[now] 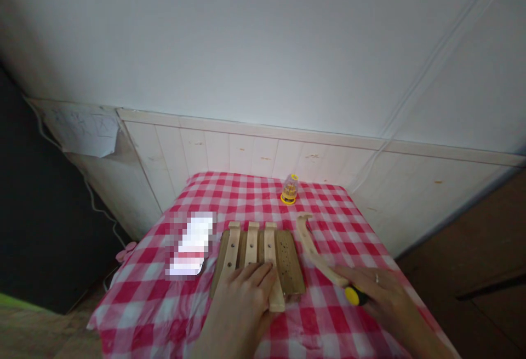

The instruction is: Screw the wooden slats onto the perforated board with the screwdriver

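My left hand lies flat with fingers stretched out on the near end of a wooden board that carries three pale slats. My right hand is closed around a yellow-and-black screwdriver handle. Its fingers also touch the near end of a loose curved wooden piece lying just right of the board. Everything rests on a red-and-white checked tablecloth.
A small yellow and clear bit holder stands near the table's far edge. A blurred white packet lies left of the board. White panelled wall rises behind the table. Dark floor is to the right.
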Available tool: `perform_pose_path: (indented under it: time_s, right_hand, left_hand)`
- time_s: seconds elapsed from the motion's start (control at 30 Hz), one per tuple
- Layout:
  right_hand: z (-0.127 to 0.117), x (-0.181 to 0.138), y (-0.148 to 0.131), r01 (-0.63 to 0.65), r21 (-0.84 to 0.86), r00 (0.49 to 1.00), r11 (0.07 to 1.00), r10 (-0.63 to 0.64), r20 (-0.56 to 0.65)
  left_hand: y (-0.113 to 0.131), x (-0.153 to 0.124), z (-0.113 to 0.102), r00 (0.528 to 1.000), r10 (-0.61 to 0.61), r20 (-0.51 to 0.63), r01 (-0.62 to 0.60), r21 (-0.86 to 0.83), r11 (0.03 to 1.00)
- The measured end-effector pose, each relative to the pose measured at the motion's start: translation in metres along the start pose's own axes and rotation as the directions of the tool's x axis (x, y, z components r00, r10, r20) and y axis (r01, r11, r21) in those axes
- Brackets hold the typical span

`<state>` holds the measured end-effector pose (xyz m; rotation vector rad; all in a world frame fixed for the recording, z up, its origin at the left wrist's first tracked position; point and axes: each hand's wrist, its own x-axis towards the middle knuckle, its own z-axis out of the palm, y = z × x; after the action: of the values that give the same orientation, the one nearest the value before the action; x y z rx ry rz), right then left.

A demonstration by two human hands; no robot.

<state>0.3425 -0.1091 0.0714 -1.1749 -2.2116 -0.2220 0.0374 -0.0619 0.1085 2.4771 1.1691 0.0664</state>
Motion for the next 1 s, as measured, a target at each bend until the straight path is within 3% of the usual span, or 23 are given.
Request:
perform_pose_path:
  time_s: [0.07,0.13,0.2,0.33,0.77,1.0]
  right_hand:
    - [0.009,0.013,-0.018,0.104,0.012,0.994,0.995,-0.103,-0.037]
    - [0.015,0.024,-0.033,0.185,-0.022,0.982,0.983,-0.184,0.033]
    - [0.019,0.032,-0.043,0.24,-0.11,0.971,0.965,-0.236,0.048]
    - [0.024,0.036,-0.051,0.26,-0.16,0.964,0.952,-0.247,0.096]
    - [0.027,0.041,-0.058,0.256,-0.13,0.966,0.958,-0.257,0.014]
    - [0.032,0.024,-0.048,0.22,-0.096,0.974,0.971,-0.212,0.085]
  left_hand:
    - [0.0,-0.003,0.009,0.998,0.024,-0.063,-0.023,0.03,0.999]
    - [0.001,-0.007,0.02,0.983,0.085,-0.163,-0.076,0.061,0.995]
    - [0.0,-0.011,0.032,0.939,0.092,-0.33,-0.064,0.096,0.993]
    - [-0.001,-0.012,0.045,0.874,0.115,-0.472,-0.068,0.115,0.991]
    - [0.012,0.008,0.053,0.681,0.205,-0.703,-0.134,0.156,0.979]
    - [0.011,0.013,0.061,0.669,0.202,-0.715,-0.116,0.168,0.979]
